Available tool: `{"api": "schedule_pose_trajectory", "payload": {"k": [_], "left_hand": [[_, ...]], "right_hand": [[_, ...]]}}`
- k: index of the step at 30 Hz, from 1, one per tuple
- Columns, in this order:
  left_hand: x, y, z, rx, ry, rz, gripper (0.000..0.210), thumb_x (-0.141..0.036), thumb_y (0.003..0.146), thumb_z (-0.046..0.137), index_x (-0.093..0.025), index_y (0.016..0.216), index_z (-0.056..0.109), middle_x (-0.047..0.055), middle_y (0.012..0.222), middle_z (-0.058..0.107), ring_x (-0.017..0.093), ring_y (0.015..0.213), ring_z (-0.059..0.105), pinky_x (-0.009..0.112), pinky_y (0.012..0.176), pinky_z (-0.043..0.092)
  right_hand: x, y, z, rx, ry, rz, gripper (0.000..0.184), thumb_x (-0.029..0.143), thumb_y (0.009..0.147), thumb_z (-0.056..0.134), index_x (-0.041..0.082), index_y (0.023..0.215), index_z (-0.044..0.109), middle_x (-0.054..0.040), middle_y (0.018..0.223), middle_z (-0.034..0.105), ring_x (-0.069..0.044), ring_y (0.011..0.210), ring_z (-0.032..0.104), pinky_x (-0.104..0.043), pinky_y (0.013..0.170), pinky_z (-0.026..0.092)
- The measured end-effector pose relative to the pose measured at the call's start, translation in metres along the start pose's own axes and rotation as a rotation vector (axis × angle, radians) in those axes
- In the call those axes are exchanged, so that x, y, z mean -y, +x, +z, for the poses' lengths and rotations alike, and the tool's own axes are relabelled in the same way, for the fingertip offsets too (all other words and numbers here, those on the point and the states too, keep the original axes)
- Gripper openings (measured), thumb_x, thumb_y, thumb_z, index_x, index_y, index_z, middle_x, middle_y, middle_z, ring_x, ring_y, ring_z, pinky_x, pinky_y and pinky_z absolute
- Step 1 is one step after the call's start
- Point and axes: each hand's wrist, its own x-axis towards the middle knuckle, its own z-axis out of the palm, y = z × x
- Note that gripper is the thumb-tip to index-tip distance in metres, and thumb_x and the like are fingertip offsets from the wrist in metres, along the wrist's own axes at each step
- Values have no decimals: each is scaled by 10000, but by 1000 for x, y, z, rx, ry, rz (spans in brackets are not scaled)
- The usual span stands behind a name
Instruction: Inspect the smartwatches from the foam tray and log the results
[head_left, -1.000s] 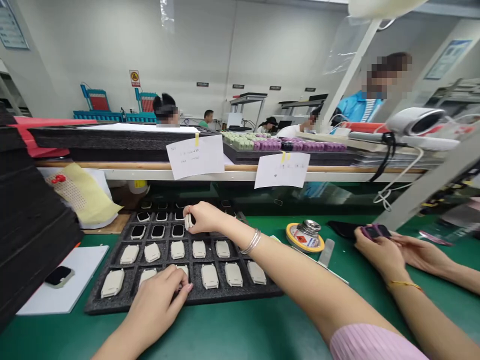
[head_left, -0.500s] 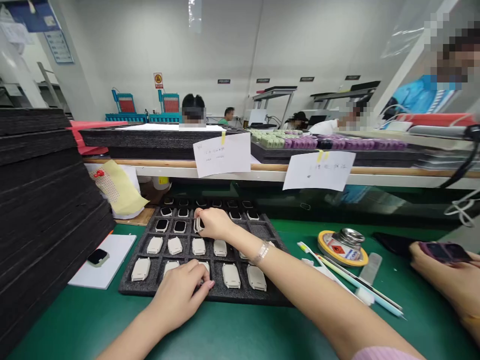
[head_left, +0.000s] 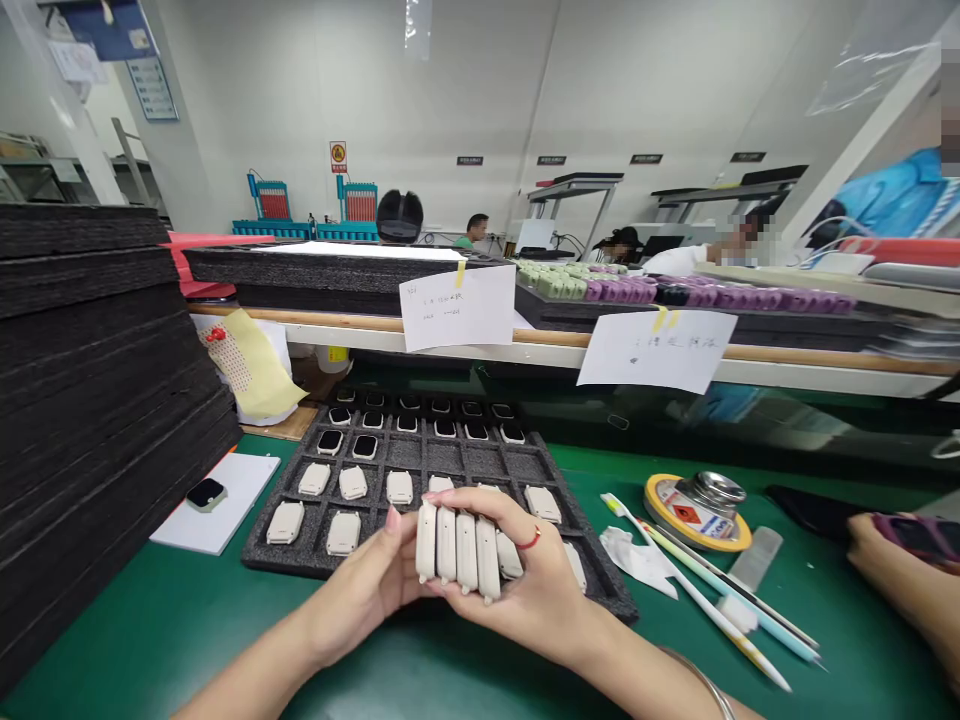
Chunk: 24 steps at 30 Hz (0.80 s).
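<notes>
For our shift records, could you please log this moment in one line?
right hand: holds watches | left hand: beside them | tray: behind hands

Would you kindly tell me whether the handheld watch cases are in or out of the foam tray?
Out: the right hand grips the watch cases, with the left hand at the row's end.

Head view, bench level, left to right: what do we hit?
Black stack → watch on a white pad → left hand → held row of off-white watch bodies → yellow-rimmed roll → co-worker's hand.
</notes>
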Motion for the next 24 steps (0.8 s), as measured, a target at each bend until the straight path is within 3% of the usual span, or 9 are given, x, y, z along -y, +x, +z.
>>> {"api": "schedule_pose_trajectory", "payload": {"k": [2,5,11,15,20,24], "left_hand": [[0,4,14,27,-133,-37,601,-672,903,464,-184,1225,601,121,1156,684,263,1100,627,415,988,461],[2,15,23,-30,-149,-19,587,-645,865,569,-194,1238,610,126,1196,672,272,1092,636,439,962,482],[12,24,15,-11,-177,-21,516,-616,839,633,-228,1177,661,76,1071,698,183,879,654,333,816,511],[15,17,14,-55,-227,-50,453,-570,822,689,-207,1094,689,45,996,689,103,742,574,238,722,467],[16,16,14,-211,-32,-50,544,-512,703,821,-174,1087,638,42,987,661,134,827,565,230,709,445],[20,15,9,-197,123,-60,553,-383,679,859,-183,1120,591,39,1017,642,191,968,589,302,860,472]], "right_hand": [[-3,-1,-2,-23,11,-10,609,171,729,787,257,1271,524,-40,1171,700,-182,1042,694,-257,916,555],[-6,-2,-6,-53,9,23,618,139,751,753,275,1302,508,-38,1229,678,-185,1107,669,-268,960,540],[-8,-7,-11,12,69,106,826,147,740,807,308,1433,387,-33,1271,663,-184,1145,648,-305,1018,518],[-14,-9,-5,49,140,72,902,182,721,835,319,1469,350,-28,1242,673,-178,1126,658,-295,1021,513],[-21,-13,5,91,75,-4,907,133,768,759,316,1519,284,-45,1238,677,-190,1158,649,-321,1034,505],[-23,-16,7,102,118,47,917,151,759,761,317,1523,283,-43,1212,692,-202,1138,665,-322,992,535]]}}
